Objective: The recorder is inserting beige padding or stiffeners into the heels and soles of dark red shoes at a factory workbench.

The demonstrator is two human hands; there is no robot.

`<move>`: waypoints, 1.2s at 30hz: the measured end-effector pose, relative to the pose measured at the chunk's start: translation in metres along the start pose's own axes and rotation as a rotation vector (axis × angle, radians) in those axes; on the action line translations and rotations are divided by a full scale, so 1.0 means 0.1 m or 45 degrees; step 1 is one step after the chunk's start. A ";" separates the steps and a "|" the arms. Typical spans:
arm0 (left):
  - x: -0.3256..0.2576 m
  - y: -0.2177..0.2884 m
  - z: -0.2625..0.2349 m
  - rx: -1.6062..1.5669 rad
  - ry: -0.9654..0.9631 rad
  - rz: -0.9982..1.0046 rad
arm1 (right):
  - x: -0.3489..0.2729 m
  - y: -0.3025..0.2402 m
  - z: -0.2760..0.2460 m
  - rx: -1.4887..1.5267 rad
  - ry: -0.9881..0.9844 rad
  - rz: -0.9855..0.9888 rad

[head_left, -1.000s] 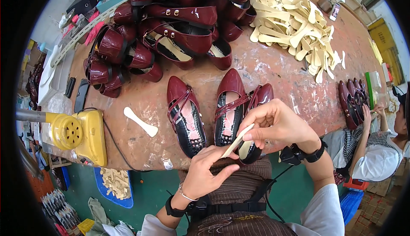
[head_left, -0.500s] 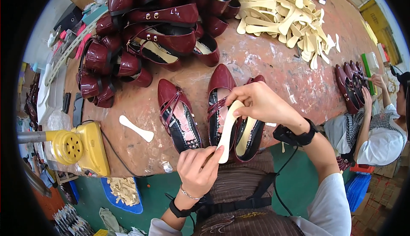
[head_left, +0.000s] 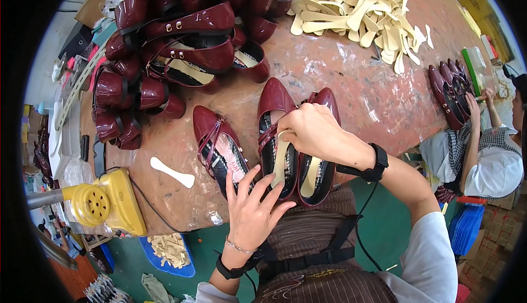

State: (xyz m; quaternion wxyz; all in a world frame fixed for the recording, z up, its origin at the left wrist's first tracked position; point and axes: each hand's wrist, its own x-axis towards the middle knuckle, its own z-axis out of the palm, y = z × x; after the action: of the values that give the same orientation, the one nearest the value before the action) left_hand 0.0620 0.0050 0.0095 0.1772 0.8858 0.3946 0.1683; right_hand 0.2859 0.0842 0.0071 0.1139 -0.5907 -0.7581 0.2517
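In the head view, my right hand has thumb and fingers pinched on the upper end of a cream insole, which sits inside the middle shoe. My left hand has its fingers spread apart near that shoe's heel; whether they touch it, I cannot tell.

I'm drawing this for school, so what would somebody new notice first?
Probably the heap of shiny dark-red shoes at the upper left. Right of it, a pile of cream strips spreads across the top. In the middle, two hands are over three more red shoes, the right one pinching another strip.
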 end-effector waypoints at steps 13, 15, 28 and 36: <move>0.10 0.03 0.04 0.080 -0.244 0.050 | 0.03 0.03 0.14 -0.161 0.027 -0.070; 0.11 0.03 0.04 0.066 -0.254 0.045 | 0.02 0.04 0.16 -0.192 0.037 -0.077; 0.14 0.02 0.03 0.001 -0.283 0.046 | 0.05 0.05 0.20 -0.328 0.108 -0.154; 0.12 0.07 0.00 0.033 -0.335 0.027 | 0.10 -0.10 0.25 -0.479 0.122 -0.342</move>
State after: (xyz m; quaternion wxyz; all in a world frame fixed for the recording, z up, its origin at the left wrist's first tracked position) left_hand 0.0736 0.0096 0.0142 0.2143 0.9066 0.3605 0.0474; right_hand 0.2630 0.0858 -0.0101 0.0701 -0.5066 -0.8572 0.0603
